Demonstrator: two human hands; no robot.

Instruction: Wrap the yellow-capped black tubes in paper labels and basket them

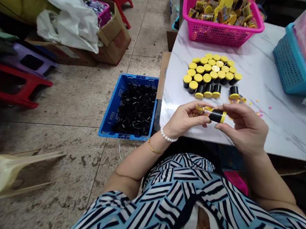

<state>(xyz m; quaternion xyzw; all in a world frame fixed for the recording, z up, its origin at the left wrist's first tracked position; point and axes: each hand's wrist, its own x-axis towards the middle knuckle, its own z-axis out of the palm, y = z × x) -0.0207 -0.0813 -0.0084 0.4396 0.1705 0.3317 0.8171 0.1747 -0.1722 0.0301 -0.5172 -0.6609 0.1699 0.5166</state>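
Observation:
Between my two hands, above the table's front edge, is a small black canister (216, 116) with a yellow lid. My right hand (244, 123) grips its lid end between thumb and fingers. A printed yellow label (203, 110) is pinched in my left hand (190, 118) and meets the canister's other end; whether it is wrapped on cannot be told. Just beyond my hands stands another black canister (233, 90), lid down, beside a few printed labels (239, 99). Farther back several yellow-lidded canisters (207, 77) stand grouped, with a few in front lying tilted.
A pink basket (224, 34) of labelled canisters sits at the table's back, and a teal basket (293, 62) at the right. Small pink and yellow bits (260, 113) lie on the marbled table (287, 122). Left of it, a blue crate (108, 117) holds black canisters.

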